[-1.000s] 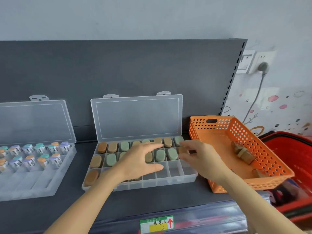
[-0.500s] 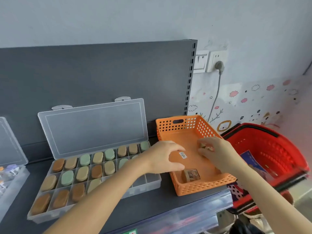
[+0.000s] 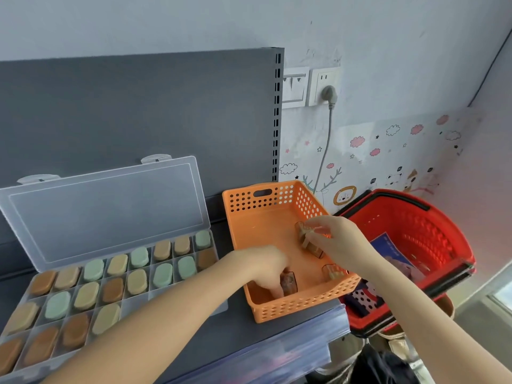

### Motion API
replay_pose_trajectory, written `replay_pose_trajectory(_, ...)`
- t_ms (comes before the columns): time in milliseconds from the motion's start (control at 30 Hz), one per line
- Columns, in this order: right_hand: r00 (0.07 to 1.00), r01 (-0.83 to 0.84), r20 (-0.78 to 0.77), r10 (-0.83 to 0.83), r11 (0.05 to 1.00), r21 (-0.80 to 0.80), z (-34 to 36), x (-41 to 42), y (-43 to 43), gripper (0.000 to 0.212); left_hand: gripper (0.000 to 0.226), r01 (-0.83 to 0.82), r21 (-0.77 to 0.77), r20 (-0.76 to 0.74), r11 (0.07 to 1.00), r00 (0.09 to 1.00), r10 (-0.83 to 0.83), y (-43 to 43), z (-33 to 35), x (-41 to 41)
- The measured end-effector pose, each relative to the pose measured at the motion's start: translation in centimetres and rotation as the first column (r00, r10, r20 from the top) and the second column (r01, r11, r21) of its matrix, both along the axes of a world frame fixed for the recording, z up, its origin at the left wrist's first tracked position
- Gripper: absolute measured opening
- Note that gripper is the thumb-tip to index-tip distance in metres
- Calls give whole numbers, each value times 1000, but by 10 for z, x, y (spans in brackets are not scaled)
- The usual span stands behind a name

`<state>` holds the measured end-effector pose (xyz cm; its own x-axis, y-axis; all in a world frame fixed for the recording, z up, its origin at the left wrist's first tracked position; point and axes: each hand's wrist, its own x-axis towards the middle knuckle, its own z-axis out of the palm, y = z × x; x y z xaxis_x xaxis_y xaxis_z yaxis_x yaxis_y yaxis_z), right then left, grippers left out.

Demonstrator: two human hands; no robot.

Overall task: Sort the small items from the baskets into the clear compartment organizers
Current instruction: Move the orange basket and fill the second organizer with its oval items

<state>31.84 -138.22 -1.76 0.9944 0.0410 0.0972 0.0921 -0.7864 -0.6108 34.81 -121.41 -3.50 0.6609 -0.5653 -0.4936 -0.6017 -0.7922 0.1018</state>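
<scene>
An orange perforated basket stands on the dark shelf, right of a clear compartment organizer whose lid is up. Most organizer cells hold oval brown, tan and green pieces. My left hand reaches down into the basket's near end, fingers closing on a small clear-cased brown item. My right hand is over the basket's right side, pinching a small beige item above the floor. Two more small items lie near the right wall.
A red shopping basket with printed packets sits lower, right of the shelf. The dark back panel rises behind the organizer. A wall socket with a plug and cord is above the orange basket. The shelf's front edge runs close under my arms.
My view swung right, so the organizer slid left. Both hands left the organizer and went into the orange basket; the left dropped to the near-end item, the right took up a beige item.
</scene>
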Motion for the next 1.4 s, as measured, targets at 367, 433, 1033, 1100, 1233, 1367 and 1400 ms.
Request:
replay_pose_trajectory(367,980,-95,-199,3,886,-453,-22,37,16,12,38,-182,-532,33,827,971,235,39,35,11)
replay_pose_trajectory(433,979,-95,-205,-10,863,-496,-28,42,20,20,36,-208,-596,14,776,963,269,49,36,10)
replay_pose_trajectory(1033,996,-44,78,45,999,-20,19,23,75,33,41,-214,-811,61,545,894,443,111,28,-15)
replay_pose_trajectory(1100,994,-84,86,73,988,130,22,17,89,51,41,-214,-821,71,529,882,466,122,29,-20)
replay_pose_trajectory(1233,988,-141,101,114,933,331,25,5,116,45,43,-244,-836,55,491,853,519,153,29,-32)
replay_pose_trajectory(1367,983,-180,91,157,895,408,30,-3,146,32,48,-308,-813,38,495,819,573,189,25,-47)
replay_pose_trajectory(1400,981,-196,88,176,881,430,30,-6,154,27,49,-324,-806,33,496,812,583,198,24,-52)
